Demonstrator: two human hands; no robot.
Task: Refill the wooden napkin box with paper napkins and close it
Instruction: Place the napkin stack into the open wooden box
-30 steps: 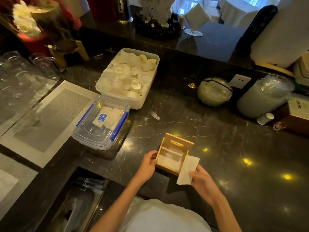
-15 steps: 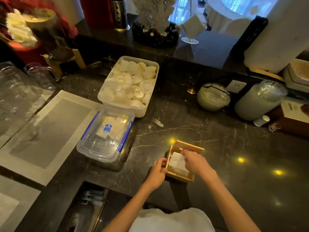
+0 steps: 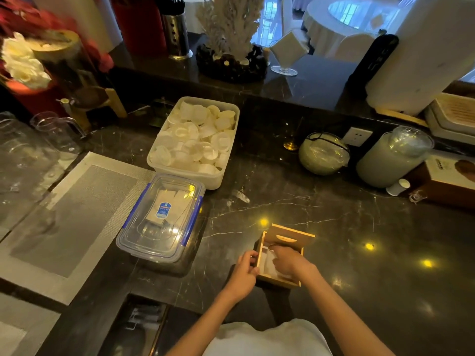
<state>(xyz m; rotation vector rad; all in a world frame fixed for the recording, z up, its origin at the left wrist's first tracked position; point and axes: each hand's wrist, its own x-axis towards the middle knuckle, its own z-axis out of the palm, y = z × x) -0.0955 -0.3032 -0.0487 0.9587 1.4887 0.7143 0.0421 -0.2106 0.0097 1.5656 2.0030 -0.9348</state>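
Note:
The wooden napkin box stands open on the dark marble counter near the front, its lid tilted up at the far side. White paper napkins lie inside it. My left hand grips the box's left wall. My right hand reaches down into the box and presses on the napkins, covering most of them.
A clear lidded container with blue clips sits left of the box. Behind it is a white tub of small plastic cups. Jars and a cardboard box stand at the right. Grey mats and glassware are on the left.
My right hand carried a napkin from beside the box into it and now pushes it down. My left hand stayed on the box's left side.

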